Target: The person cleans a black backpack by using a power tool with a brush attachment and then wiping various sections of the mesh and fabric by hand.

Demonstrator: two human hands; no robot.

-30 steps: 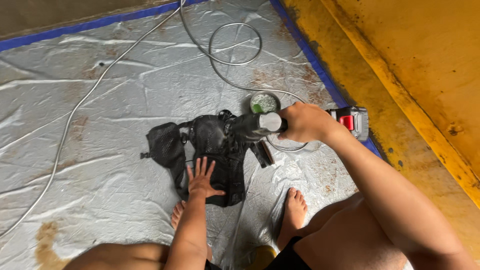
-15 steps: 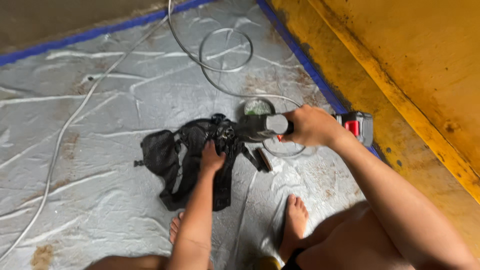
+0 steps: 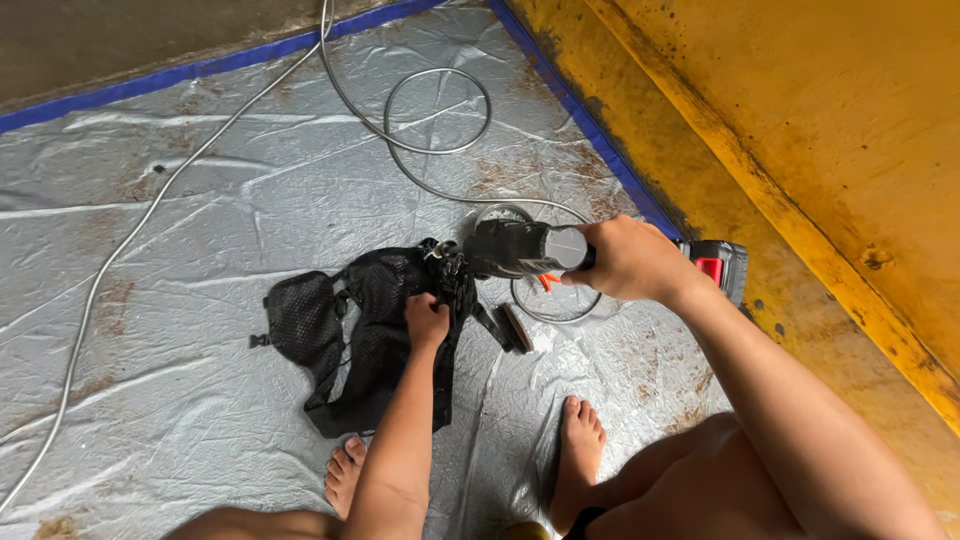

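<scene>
On the silver tarp (image 3: 180, 400) between my two bare feet and the blue border lies one black mesh garment (image 3: 370, 330), crumpled, its straps splayed, a buckle at its left end. My left hand (image 3: 427, 320) presses on its middle, fingers curled closed into the fabric. My right hand (image 3: 630, 262) grips one black power tool (image 3: 525, 248) with a red-marked battery, its nose touching the garment's upper edge. One grey cable (image 3: 430, 110) loops behind.

Single head view, looking steeply down, close over silver tarp (image 3: 200, 230) (own feet at bottom edge).
</scene>
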